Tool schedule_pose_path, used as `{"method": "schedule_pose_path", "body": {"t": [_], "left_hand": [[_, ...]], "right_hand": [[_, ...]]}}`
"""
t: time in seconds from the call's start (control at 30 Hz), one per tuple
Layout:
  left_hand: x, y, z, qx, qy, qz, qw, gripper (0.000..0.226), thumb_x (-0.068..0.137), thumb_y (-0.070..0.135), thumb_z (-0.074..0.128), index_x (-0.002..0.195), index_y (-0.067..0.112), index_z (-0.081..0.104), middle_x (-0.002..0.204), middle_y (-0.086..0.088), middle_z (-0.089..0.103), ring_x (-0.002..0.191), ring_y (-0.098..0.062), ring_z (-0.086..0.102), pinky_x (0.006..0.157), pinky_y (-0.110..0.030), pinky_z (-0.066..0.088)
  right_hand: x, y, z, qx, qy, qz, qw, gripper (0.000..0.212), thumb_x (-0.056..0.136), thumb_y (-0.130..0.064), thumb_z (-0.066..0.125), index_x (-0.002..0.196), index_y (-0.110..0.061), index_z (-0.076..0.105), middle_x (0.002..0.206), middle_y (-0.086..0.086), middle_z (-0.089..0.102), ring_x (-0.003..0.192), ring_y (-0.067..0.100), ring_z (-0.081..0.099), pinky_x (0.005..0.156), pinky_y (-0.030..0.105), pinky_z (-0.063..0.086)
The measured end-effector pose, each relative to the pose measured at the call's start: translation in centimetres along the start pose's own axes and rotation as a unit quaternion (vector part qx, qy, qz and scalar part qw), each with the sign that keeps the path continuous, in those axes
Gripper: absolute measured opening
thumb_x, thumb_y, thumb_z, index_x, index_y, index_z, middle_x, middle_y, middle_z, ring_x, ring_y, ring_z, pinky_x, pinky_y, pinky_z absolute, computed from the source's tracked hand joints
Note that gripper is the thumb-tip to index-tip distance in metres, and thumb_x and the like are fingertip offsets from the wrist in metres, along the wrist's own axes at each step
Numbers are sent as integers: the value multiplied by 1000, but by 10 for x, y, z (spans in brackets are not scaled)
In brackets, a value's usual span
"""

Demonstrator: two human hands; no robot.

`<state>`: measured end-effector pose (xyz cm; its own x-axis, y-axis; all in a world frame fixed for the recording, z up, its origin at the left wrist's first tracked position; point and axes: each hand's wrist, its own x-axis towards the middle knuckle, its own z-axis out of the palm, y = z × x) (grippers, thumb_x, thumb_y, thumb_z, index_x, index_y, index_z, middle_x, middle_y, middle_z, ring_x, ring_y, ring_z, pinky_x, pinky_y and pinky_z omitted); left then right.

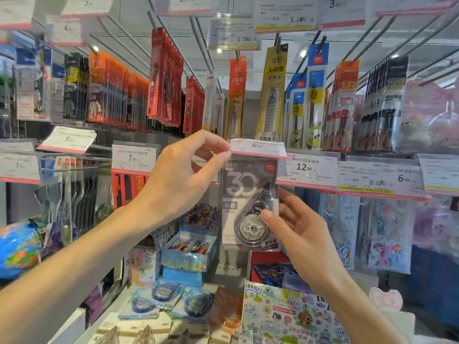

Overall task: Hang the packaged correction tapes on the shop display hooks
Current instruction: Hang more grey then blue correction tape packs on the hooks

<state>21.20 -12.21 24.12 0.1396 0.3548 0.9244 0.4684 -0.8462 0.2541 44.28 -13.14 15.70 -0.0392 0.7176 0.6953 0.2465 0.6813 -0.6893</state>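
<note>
Hanging step. Right hand [298,229] pinches the correction tape pack [249,204]; left hand [183,175] pinches the price tag [258,148] above. Next: thread pack's hole onto hook.

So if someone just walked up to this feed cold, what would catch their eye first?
Dead centre, the grey correction tape pack marked with a big 30, held up between both hands: the right hand pinches its lower edge, while the left hand reaches the price tag just above it. Next, the rows of red and orange pen packs hanging upper left, and the blue tape packs lying on the shelf below.
</note>
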Motion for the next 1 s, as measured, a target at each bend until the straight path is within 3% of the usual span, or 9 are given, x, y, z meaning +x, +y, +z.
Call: {"method": "schedule_pose_path", "body": {"t": [0.07, 0.13, 0.33, 0.43, 0.53, 0.63, 0.77, 0.87, 1.0], "left_hand": [[-1, -2, 0, 1, -2, 2, 1000, 9, 100, 30, 65, 107, 28, 70, 101, 21, 71, 96, -4, 68, 70, -18, 57], [-2, -3, 1, 2, 0, 4, 1000, 9, 100, 29, 65, 108, 28, 70, 102, 20, 70, 98, -3, 68, 71, -17, 57], [-19, -13, 6, -25, 0, -20, 999, 12, 99, 25, 67, 110, 27, 68, 101, 17, 71, 96, -5, 69, 72, -22, 60], [-44, -24, 18, 1, -6, -34, 999, 14, 97, 19, 69, 108, 25, 67, 96, 16, 69, 94, -6, 67, 75, -15, 55], [-66, -35, 34, -7, -13, -71, 997, 15, 96, 19, 71, 108, 27, 66, 97, 18, 69, 94, -4, 66, 76, -15, 53], [-75, -42, 48, -51, -13, -108, 993, 20, 97, 21, 69, 113, 30, 61, 97, 16, 69, 91, -8, 68, 75, -26, 56], [-80, -43, 63, -102, -5, -120, 988, 29, 98, 20, 67, 119, 36, 55, 100, 15, 67, 85, -16, 68, 74, -39, 58], [-79, -44, 71, -126, 7, -131, 983, 30, 99, 19, 66, 121, 36, 54, 98, 14, 65, 83, -18, 66, 75, -37, 54], [-81, -48, 73, -139, 13, -139, 980, 30, 99, 19, 65, 121, 37, 55, 99, 14, 65, 90, -15, 65, 78, -30, 53]], "right_hand": [[1, 2, 1, -8, -10, -10, 1000, 40, 98, -36, 70, 135, -46, 59, 114, -15, 78, 112, 3, 71, 105, 41, 53], [2, 2, 4, -12, -19, -12, 1000, 34, 99, -32, 69, 116, -61, 62, 111, -15, 79, 107, 4, 74, 99, 38, 55], [5, 11, 9, -10, 16, -5, 1000, 50, 97, -31, 70, 142, -42, 49, 99, -18, 75, 92, 7, 73, 84, 22, 57], [4, 14, 11, -17, 34, -6, 999, 51, 97, -32, 69, 140, -47, 45, 99, -21, 72, 90, 3, 72, 79, 10, 51], [3, 15, 11, -17, 54, -5, 998, 54, 96, -33, 70, 144, -43, 47, 105, -12, 73, 98, 3, 72, 82, 9, 52], [0, 14, 11, -25, 68, -10, 997, 55, 96, -33, 70, 146, -39, 49, 106, -8, 73, 98, 7, 73, 84, 13, 55], [-2, 12, 12, -62, 95, -19, 993, 50, 96, -35, 69, 143, -41, 51, 105, -18, 70, 94, 4, 71, 79, 10, 53], [-1, 10, 12, -86, 102, -22, 991, 47, 98, -34, 68, 140, -42, 51, 104, -29, 67, 89, 0, 69, 69, 5, 51], [0, 10, 12, -94, 98, -13, 991, 47, 98, -36, 68, 141, -42, 52, 104, -30, 68, 87, -1, 69, 67, 6, 51]]}}
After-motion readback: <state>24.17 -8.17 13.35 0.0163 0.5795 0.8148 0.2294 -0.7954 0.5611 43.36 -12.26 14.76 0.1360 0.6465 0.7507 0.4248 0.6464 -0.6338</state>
